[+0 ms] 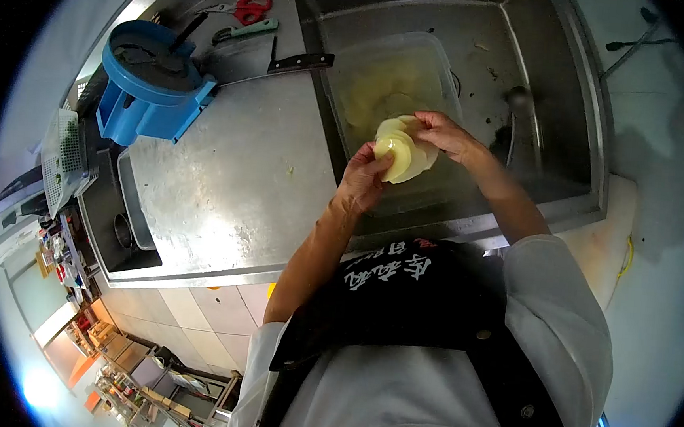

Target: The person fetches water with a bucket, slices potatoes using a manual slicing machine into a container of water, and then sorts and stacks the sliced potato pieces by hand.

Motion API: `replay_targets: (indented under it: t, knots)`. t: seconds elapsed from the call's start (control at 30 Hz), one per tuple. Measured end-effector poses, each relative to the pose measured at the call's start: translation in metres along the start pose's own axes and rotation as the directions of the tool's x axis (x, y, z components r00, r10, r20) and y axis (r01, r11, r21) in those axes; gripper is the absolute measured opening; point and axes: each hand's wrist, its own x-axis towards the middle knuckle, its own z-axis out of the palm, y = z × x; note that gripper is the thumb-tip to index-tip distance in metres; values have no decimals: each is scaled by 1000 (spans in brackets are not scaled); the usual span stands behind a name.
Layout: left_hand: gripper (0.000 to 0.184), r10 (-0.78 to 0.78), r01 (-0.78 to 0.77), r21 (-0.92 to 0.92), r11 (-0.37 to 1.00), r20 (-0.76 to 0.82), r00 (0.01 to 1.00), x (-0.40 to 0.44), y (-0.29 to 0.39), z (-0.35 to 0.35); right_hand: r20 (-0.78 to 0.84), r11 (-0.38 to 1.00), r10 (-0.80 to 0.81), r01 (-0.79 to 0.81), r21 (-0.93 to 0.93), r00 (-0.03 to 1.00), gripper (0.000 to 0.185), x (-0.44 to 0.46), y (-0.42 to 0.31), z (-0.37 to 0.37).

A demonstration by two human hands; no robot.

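Several thin, round, pale yellow potato slices (396, 155) are held in an overlapping stack between my two hands, above the sink. My left hand (363, 178) grips the near left edge of the stack, thumb on top. On the far right side, my right hand (440, 132) pinches the slices, its fingertips partly hidden by them. Beneath both hands, a clear plastic tub (446, 56) with cloudy yellowish water stands in the sink. More pale pieces seem to lie in that water, though blurred.
Left of the sink runs a wet steel counter (238, 166). On it are a blue device (146, 116), a broad knife (301, 63), a green-handled peeler (248, 30) and red-handled scissors (253, 9). A white perforated basket (62, 154) stands at far left. The steel sink (562, 78) surrounds the tub.
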Motion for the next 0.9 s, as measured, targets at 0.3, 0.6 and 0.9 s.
replay_targets:
  t: [0.3, 0.6, 0.9]
  knots:
    - [39, 8, -5, 32, 999, -81, 997, -24, 4, 17, -124, 991, -103, 92, -97, 987, 27, -16, -5, 35]
    - [25, -144, 154, -57, 986, 150, 978, -22, -3, -6, -371, 951, 61, -166, -259, 927, 35, 75, 41, -68]
    - [38, -235, 238, -3, 971, 148, 961, -28, 9, 4, 43, 434, 60, 12, -901, 997, 45, 164, 169, -27]
